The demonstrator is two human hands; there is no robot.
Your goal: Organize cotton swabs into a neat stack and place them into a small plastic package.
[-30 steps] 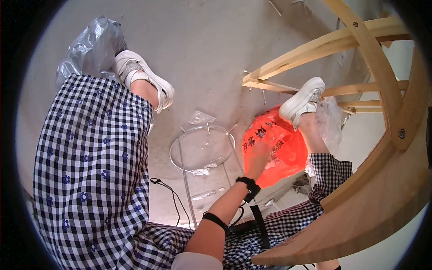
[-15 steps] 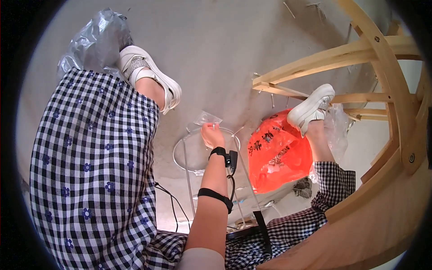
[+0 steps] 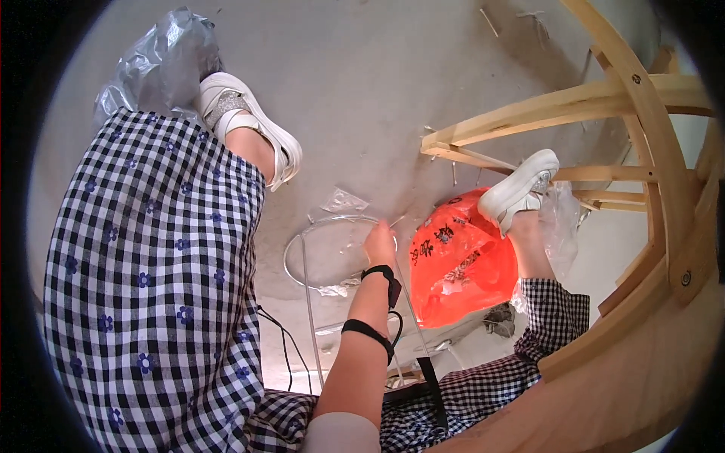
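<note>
My left hand (image 3: 378, 246) reaches down between my legs, over the right part of a thin pale wire ring (image 3: 285, 260) low near the floor. Its fingers are curled in beside the rim. They are slightly blurred, and I cannot make out what is between them. Thin straight rods (image 3: 310, 317) run from the ring toward me. A small clear plastic scrap (image 3: 343, 201) lies just beyond the rim, and a crumpled whitish scrap (image 3: 337, 288) is at its near side. Black straps circle my wrist and forearm, with a small dark device at the wrist. My right hand is out of view.
An orange-red plastic bag (image 3: 468, 268) lies right of the ring, partly under my right shoe (image 3: 521, 189). A wooden frame (image 3: 544, 109) stands at the right. Clear plastic (image 3: 162, 68) lies beyond my left shoe (image 3: 260, 128). Black cables (image 3: 285, 332) hang beside my left leg.
My left hand has moved from the ring's far edge, by the clear plastic scrap, to its right side. The scrap now shows fully. The whole view has shifted slightly.
</note>
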